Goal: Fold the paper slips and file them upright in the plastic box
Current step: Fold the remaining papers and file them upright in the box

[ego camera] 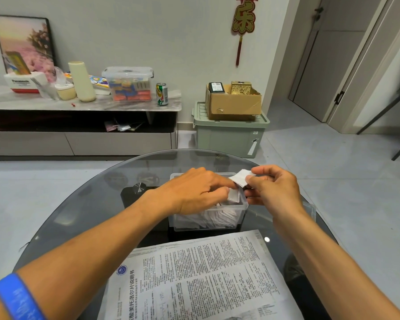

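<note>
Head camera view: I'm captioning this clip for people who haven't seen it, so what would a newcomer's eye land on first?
Two bare hands meet over a clear plastic box at the middle of a round glass table. The right hand pinches a small folded paper slip above the box's right edge, while the left hand reaches into the slips inside. A large printed sheet lies nearest the camera.

Both bare forearms reach forward; the left hand point(194, 190) lies palm down, fingers curled, while the right hand point(273, 188) pinches thumb against forefinger.
</note>
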`<state>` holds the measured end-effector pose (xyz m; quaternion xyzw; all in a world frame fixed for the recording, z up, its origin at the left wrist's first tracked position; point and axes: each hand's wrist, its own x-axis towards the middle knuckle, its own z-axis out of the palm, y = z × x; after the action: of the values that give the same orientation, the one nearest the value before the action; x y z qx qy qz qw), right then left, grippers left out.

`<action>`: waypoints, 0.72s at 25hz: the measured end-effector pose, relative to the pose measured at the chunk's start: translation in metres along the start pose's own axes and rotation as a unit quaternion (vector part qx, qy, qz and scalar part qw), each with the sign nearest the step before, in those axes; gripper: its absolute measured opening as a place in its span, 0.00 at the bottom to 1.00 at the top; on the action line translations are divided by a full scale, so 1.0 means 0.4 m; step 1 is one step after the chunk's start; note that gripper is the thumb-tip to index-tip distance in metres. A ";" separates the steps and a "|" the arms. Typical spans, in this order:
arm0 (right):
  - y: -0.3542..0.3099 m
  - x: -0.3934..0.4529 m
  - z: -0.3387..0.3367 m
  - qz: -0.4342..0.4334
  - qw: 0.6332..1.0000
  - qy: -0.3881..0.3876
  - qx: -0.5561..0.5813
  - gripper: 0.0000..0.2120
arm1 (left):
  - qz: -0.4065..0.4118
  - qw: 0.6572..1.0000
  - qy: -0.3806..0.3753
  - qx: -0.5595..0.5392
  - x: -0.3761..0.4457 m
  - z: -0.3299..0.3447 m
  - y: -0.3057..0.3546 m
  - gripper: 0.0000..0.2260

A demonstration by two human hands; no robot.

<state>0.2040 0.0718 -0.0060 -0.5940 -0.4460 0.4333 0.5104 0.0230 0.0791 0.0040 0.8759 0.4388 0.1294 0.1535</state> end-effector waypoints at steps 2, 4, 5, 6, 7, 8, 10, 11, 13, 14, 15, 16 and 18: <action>-0.002 -0.001 -0.002 0.002 1.000 0.000 0.005 0.07 | -0.004 1.000 -0.004 0.004 -0.001 0.002 0.000 0.16; -0.005 -0.003 -0.001 0.002 1.000 0.000 0.011 0.07 | -0.019 1.000 -0.013 -0.010 0.000 0.004 -0.005 0.14; -0.006 -0.003 -0.003 0.002 1.000 0.001 0.013 0.07 | -0.025 0.999 -0.013 -0.027 0.002 0.006 -0.006 0.13; -0.007 -0.004 -0.003 0.002 1.000 0.001 0.016 0.07 | -0.029 0.998 -0.008 -0.050 0.004 0.007 -0.009 0.11; -0.008 -0.004 -0.002 0.004 1.000 0.002 0.021 0.07 | -0.033 0.996 0.000 -0.077 0.004 0.008 -0.012 0.10; -0.008 -0.005 -0.002 0.008 1.000 0.006 0.029 0.07 | -0.035 0.994 0.006 -0.102 0.004 0.008 -0.014 0.11; -0.008 -0.004 -0.005 0.026 0.997 0.018 0.064 0.06 | -0.028 0.994 -0.002 -0.105 0.007 0.008 -0.017 0.16; -0.008 -0.003 -0.008 0.040 0.995 0.025 0.087 0.07 | -0.019 0.996 -0.016 -0.083 0.008 0.008 -0.015 0.18; -0.008 -0.001 -0.013 0.064 0.990 0.029 0.119 0.08 | -0.006 0.998 -0.031 -0.053 0.012 0.010 -0.008 0.20; -0.008 -0.001 -0.015 0.071 0.989 0.027 0.127 0.08 | -0.005 0.998 -0.028 -0.059 0.014 0.011 -0.005 0.19; -0.007 -0.001 -0.016 0.076 0.988 0.024 0.132 0.08 | -0.006 0.997 -0.023 -0.070 0.014 0.011 -0.001 0.17; -0.007 -0.001 -0.016 0.079 0.988 0.021 0.135 0.08 | -0.008 0.997 -0.020 -0.077 0.014 0.015 0.000 0.14; -0.007 -0.001 -0.015 0.084 0.987 0.019 0.138 0.08 | -0.008 0.997 -0.017 -0.069 0.015 0.019 -0.003 0.13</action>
<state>0.2095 0.0702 -0.0027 -0.5613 -0.3208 0.5204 0.5578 0.0285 0.0833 -0.0029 0.8620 0.4329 0.1432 0.2216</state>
